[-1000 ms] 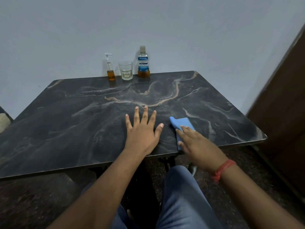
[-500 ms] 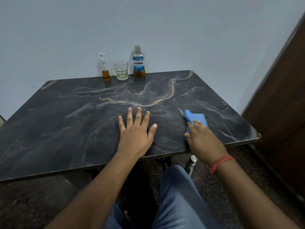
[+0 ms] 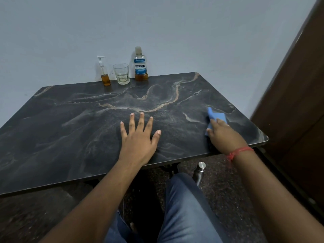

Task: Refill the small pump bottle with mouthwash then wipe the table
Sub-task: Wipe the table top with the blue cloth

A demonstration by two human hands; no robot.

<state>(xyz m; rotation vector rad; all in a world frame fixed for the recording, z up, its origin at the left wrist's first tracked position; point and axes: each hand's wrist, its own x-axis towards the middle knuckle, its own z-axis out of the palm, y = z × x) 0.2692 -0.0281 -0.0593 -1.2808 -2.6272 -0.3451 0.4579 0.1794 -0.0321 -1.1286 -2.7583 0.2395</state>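
A plain pale blue-grey wall (image 3: pixel 157 23) fills the upper view, evenly and dimly lit. Against it stands a dark marble-patterned table (image 3: pixel 61 130) with tan and white veins. At the right edge rises a dark brown wooden door or panel (image 3: pixel 298 95). Beneath lies a dark speckled floor (image 3: pixel 226 186), where a black flask with a steel cap (image 3: pixel 199 172) stands under the table's near edge.

The table (image 3: pixel 73 137) looks like dark marble-patterned laminate — smooth, faintly sheened. The cloth (image 3: pixel 216 118) is soft blue fabric, matt. The tumbler (image 3: pixel 121 73) is clear glass; the mouthwash bottle (image 3: pixel 140 64) and pump bottle (image 3: pixel 104 71) — clear glossy plastic.
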